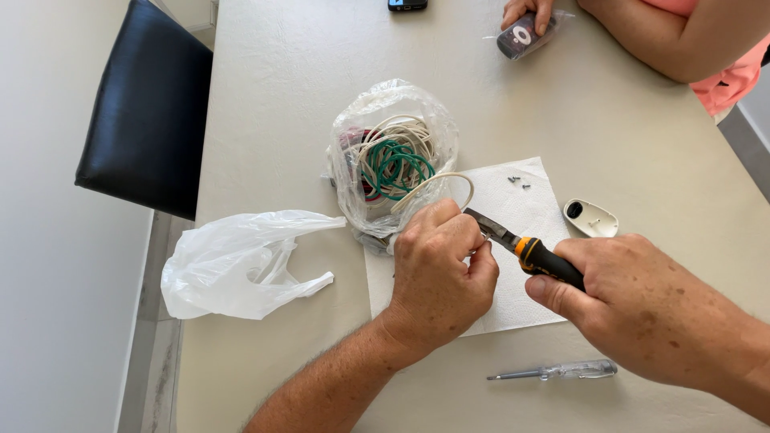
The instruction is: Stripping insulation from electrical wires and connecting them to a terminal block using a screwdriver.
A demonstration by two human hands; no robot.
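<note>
1. My left hand (439, 269) sits at the centre of the frame, curled into a tight fist around the end of a thin cream-coloured insulated wire (449, 181), which arcs up from the knuckles and loops back toward the bag above
2. My right hand (642, 301), lower right of the frame, is wrapped closed around the black and orange grip of a pair of metal pliers (525, 250); the steel nose points left and meets the left fist, where I cannot tell exactly how the tips bite the wire
3. Both hands work over a white paper towel (521, 208) spread flat on the pale grey table (281, 96)
4. Just above the left fist, a clear crumpled plastic bag (391, 152) holds coils of green, cream and red wire
5. A few small dark screws (517, 182) lie on the towel's upper part, and a small white oval plastic cover (591, 218) rests just beside the towel's right edge
6. An empty white plastic carrier bag (237, 261) lies crumpled at centre left
7. A clear-handled tester screwdriver (557, 371) lies at the bottom, below the towel
8. At the top right, another person's hand (528, 12) rests on a small wrapped dark object (525, 36); a black chair (148, 108) stands at upper left
</note>
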